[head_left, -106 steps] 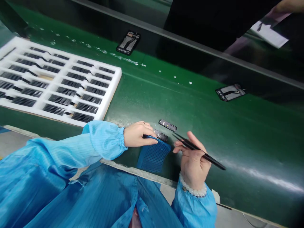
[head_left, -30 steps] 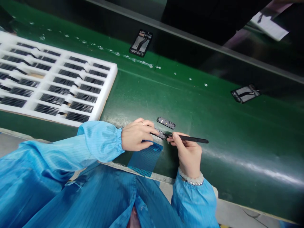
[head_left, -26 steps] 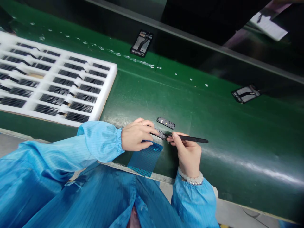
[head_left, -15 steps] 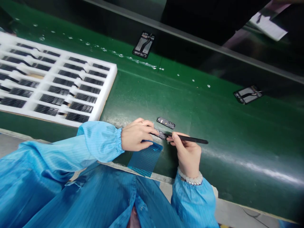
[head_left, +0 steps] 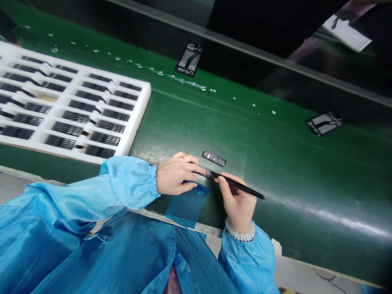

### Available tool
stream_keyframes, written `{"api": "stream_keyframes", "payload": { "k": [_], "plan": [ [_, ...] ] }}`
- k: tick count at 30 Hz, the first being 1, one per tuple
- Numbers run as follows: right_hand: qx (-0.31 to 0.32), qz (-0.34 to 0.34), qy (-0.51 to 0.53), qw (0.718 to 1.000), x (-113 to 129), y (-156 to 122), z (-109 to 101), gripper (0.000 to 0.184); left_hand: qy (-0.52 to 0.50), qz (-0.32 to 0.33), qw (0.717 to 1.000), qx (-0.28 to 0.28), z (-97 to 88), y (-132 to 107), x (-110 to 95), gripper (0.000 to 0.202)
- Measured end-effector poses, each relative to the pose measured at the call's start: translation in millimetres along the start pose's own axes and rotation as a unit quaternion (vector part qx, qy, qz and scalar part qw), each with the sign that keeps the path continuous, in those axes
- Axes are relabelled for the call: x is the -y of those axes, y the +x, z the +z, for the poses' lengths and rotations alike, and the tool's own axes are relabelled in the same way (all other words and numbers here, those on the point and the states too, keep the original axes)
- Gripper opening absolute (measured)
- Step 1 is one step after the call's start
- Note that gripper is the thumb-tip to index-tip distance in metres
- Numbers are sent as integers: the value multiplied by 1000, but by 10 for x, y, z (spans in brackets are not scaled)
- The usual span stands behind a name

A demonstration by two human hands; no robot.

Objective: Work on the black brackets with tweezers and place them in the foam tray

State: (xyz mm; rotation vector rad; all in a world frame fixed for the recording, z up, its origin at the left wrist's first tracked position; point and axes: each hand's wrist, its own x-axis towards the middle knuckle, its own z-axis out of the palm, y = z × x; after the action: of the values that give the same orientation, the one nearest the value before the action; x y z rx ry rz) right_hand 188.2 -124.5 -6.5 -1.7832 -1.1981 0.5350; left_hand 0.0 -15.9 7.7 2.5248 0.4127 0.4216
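My left hand [head_left: 179, 173] has its fingertips on a small black phone part [head_left: 209, 173], gripping its left end. The thumb lies by the upper edge of a blue sheet with rows of small dark dots [head_left: 187, 206]. In my right hand [head_left: 239, 200] is a pair of black tweezers [head_left: 245, 188], pinched between thumb and fingers. Their tip meets the right end of the small part; the exact contact is too small to make out. Just beyond lies a second black part [head_left: 214, 158] of elongated shape, untouched.
On the left stands a white foam tray [head_left: 139, 118] with many dark flat pieces in its slots. Two phone screen assemblies, one near the middle [head_left: 189, 59] and one at right [head_left: 324, 123], lie on the far green strip. A dark ledge [head_left: 245, 47] runs behind.
My right hand has shifted slightly left and down, and the tweezers' rear end has swung toward me. Both screen assemblies have moved a little to the right. My left hand stays put.
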Motion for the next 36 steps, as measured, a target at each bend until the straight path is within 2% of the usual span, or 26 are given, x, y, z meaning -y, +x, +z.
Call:
{"api": "stream_keyframes", "payload": {
  "k": [4, 9, 13, 15, 17, 20, 22, 25, 36],
  "plan": [
    [-17, -17, 7, 1000, -5, -15, -5, 16, 1, 0, 1000, 2, -7, 7, -3, 21],
    [8, -14, 7, 1000, 16, -6, 1, 15, 2, -5, 1000, 6, -5, 6, 2, 21],
    [-43, -6, 58, 997, 37, -7, -2, 20, -3, 2, 1000, -3, 3, -6, 4, 21],
    [-41, -50, 34, 997, 37, 17, -13, 25, 1, 5, 1000, -24, 2, -14, 7, 21],
    [9, -129, -44, 991, 31, 67, -21, 27, 13, -5, 999, -40, 2, -20, 16, 21],
    [100, -233, -139, 957, 30, 160, -10, 28, 30, -25, 999, -31, 11, -20, 48, 18],
    [133, -257, -166, 943, 42, 201, 7, 28, 34, -30, 999, -16, 22, -15, 70, 16],
    [145, -260, -174, 939, 70, 208, 23, 23, 36, -34, 999, -5, 30, -9, 85, 16],
    [101, -244, -139, 954, 63, 141, -42, 22, 52, -27, 998, -24, 50, -12, 83, 17]
  ]
}}
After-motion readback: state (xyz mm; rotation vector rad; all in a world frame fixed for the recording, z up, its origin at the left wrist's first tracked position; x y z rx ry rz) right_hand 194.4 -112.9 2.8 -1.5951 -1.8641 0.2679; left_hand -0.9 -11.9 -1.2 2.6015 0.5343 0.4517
